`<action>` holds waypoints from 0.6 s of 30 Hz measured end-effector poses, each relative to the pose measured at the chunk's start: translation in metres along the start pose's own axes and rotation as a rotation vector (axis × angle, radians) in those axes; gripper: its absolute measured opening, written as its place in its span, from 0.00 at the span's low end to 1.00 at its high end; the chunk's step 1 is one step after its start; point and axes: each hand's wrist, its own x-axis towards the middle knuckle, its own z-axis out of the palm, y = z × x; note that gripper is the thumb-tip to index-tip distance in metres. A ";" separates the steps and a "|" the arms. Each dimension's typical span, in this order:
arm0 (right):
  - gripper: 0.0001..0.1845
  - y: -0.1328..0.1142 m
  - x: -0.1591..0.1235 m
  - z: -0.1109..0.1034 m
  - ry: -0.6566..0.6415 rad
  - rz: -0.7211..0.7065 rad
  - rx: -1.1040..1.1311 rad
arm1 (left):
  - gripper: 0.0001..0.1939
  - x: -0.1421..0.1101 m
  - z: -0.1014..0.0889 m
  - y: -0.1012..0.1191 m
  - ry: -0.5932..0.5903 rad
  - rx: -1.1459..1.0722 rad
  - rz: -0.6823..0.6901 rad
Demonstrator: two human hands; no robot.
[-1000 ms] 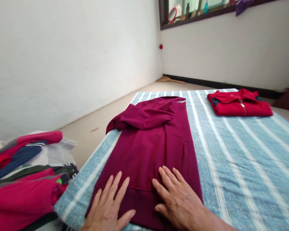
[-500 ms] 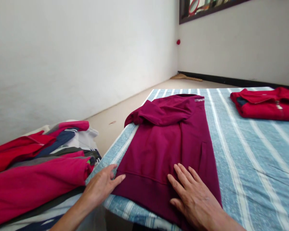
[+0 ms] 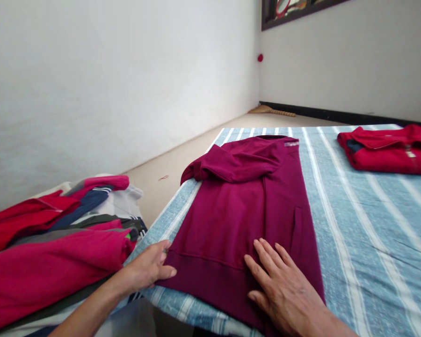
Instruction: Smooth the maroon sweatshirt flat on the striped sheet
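Note:
A maroon jacket (image 3: 224, 215) lies on the bed, one side folded over, with a sleeve laid across its upper part. My left hand (image 3: 149, 267) is at the left corner of its wide hem, the thumb on top of the cloth and the fingers at the edge, pinching it. The fingertips under the fabric are partly hidden. Palm down, my right hand (image 3: 282, 281) rests flat on the hem and lower front, fingers stretched out, just left of the slanted pocket.
Blue-and-white striped cloth (image 3: 351, 210) covers the bed. A folded red garment (image 3: 389, 150) lies at its far right. Beside the bed on the left is a heap of clothes (image 3: 63, 252). A broom (image 3: 272, 111) lies on the floor by the far corner.
My left hand has moved slightly left and down, and the hem's left corner has shifted with it. My right hand stays in place on the jacket.

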 end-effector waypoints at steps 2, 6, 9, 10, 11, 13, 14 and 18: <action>0.30 0.000 0.001 0.000 -0.001 0.020 0.023 | 0.27 0.001 -0.007 0.013 -0.104 0.083 0.051; 0.30 0.001 0.003 0.003 0.011 0.045 0.064 | 0.22 0.003 -0.012 0.059 0.201 0.201 0.377; 0.31 0.002 0.004 0.005 0.007 0.041 0.067 | 0.20 0.004 0.006 0.093 0.328 0.211 0.655; 0.32 0.002 0.005 0.006 0.005 0.039 0.062 | 0.21 0.005 0.014 0.100 0.321 0.230 0.721; 0.32 0.003 0.005 0.007 0.006 0.034 0.054 | 0.23 0.005 0.024 0.105 0.311 0.256 0.770; 0.33 0.004 0.008 0.008 0.019 0.018 0.030 | 0.28 0.006 0.041 0.106 0.290 0.318 0.810; 0.33 0.004 0.009 0.010 0.034 0.006 0.015 | 0.30 0.007 0.048 0.104 0.282 0.343 0.812; 0.32 0.006 0.014 0.020 0.139 -0.034 -0.079 | 0.32 0.013 0.063 0.089 0.311 0.406 0.807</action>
